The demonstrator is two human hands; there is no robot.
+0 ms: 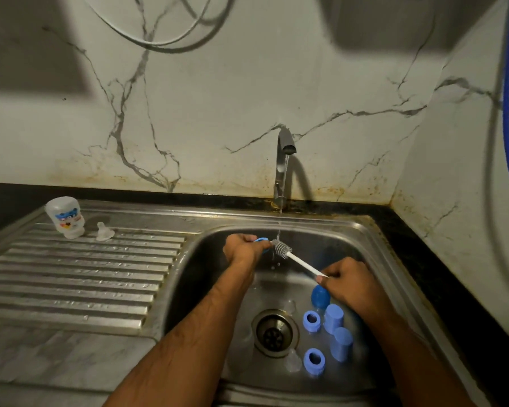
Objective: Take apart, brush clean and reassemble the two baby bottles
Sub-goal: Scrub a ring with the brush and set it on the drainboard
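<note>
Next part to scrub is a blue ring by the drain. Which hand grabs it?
Probably the left hand: it holds only a small blue part; the right hand, though nearer the blue rings, grips the brush.

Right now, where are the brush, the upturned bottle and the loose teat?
brush (282,248), head view, on the grey bristle head
upturned bottle (65,217), head view, on its printed body
loose teat (104,231), head view, on its clear dome
</note>
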